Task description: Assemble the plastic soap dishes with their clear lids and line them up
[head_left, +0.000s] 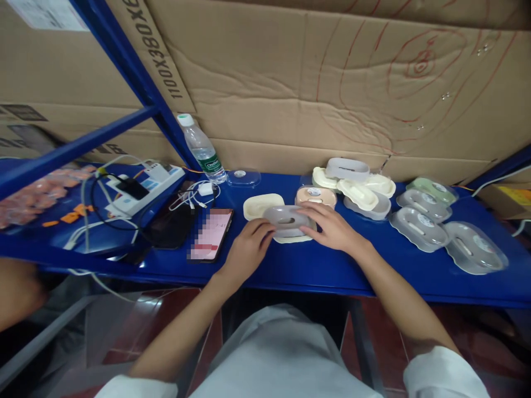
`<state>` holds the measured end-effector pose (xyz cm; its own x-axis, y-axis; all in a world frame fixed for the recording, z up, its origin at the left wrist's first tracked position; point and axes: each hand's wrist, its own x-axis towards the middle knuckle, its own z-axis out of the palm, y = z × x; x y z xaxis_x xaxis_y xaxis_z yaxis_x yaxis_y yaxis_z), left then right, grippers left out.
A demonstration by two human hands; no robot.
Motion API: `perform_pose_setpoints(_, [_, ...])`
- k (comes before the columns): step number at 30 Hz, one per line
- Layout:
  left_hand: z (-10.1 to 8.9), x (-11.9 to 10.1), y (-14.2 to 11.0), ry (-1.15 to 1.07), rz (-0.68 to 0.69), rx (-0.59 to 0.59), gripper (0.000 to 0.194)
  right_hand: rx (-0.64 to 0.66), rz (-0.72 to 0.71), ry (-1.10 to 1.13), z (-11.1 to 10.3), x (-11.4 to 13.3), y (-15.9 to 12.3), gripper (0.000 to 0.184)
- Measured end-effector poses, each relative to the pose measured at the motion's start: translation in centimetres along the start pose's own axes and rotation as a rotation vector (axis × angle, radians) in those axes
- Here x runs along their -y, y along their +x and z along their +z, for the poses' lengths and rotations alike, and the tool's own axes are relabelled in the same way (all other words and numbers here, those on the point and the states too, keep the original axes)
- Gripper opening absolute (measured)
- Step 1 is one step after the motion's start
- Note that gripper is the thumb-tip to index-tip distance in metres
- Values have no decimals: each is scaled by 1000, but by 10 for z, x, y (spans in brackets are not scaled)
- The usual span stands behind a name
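Between my hands is a translucent grey oval tray [286, 224] with a slot in its middle; it looks like a soap dish part. My left hand [249, 243] pinches its left end, and my right hand [332, 228] grips the right end. Under it shows the edge of a cream piece [292, 240], partly hidden. A cream oval dish [263, 205] lies just behind my left hand. Behind my right hand sits a peach dish [317, 194] with a clear lid and a round label.
Loose cream and grey dish parts [360, 193] are piled at the back. Several lidded dishes [418, 226] stand on the right of the blue table [365, 260]. Leftward are a phone [212, 235], water bottle [203, 152], clear lid [244, 177], power strip [145, 190] and cables. Another person's arm [19, 293] shows far left.
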<state>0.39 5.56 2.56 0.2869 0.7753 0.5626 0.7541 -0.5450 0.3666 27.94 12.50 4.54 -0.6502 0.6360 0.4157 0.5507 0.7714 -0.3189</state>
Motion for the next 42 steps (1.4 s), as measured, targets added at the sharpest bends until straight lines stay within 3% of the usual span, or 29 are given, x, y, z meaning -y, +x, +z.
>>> perform_pose_setpoints(3, [17,-7,5,-30,35,30,18,50,-14,-48,-6,-7,-1,32])
perform_pose_setpoints(6, [25,-9,9,-10,49,75,21,107,-16,-45,-10,-11,-4,37])
perform_pose_setpoints(9, [27,-10,5,59,64,151,27,174,-17,-78,-13,-8,-7,50])
perform_pose_setpoints(17, [25,-13,-7,47,104,200,22,280,-41,-71,-7,1,-11,42])
perform_pose_setpoints(20, [14,1,3,54,51,142,29,261,-34,-24,-5,4,-9,42])
perform_pose_setpoints(23, [5,24,19,192,-90,114,41,238,-61,66,-6,7,-5,33])
perform_pose_setpoints(26, [4,41,27,311,-184,199,44,139,-53,104,-11,4,-1,31])
perform_pose_setpoints(31, [4,55,38,331,-211,293,32,-30,93,-128,-15,-20,-1,35])
perform_pose_setpoints(34, [-2,74,70,365,-258,302,41,-30,105,-172,-11,-28,-2,34])
perform_pose_setpoints(38, [-4,113,125,410,-296,305,53,-41,29,-119,-8,-19,-1,30])
perform_pose_setpoints(42, [7,132,150,400,-305,359,50,56,-43,3,-6,-4,1,26])
